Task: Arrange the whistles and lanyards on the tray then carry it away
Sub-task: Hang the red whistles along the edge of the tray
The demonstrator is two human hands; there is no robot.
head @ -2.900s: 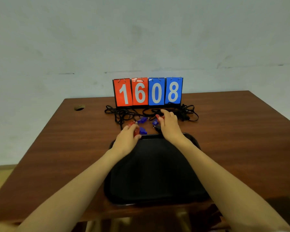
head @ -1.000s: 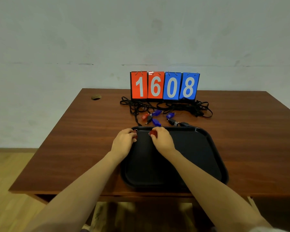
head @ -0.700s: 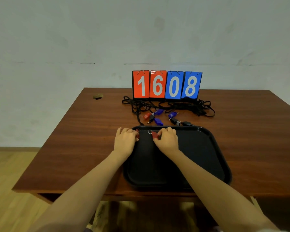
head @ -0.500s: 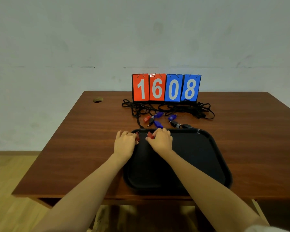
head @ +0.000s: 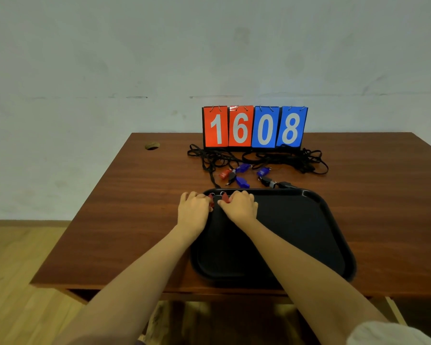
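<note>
A black tray (head: 309,232) lies on the brown table (head: 135,220). My left hand (head: 193,207) and my right hand (head: 239,206) rest side by side at its far left corner, each closed on a small red whistle (head: 225,197), with metal rings showing above the fingers. Behind the tray lie another red whistle (head: 225,173), three blue whistles (head: 243,181) and black ones (head: 268,181). A tangle of black lanyards (head: 259,159) spreads behind them.
A flip scoreboard (head: 254,127) reading 1608 stands at the table's back edge, just behind the lanyards. A round cable hole (head: 152,146) sits at the back left. Wooden floor lies to the left of the table.
Both hands carried red whistles from the pile back to the tray's far left corner. Over the last second the right hand has slid left, close beside the left one.
</note>
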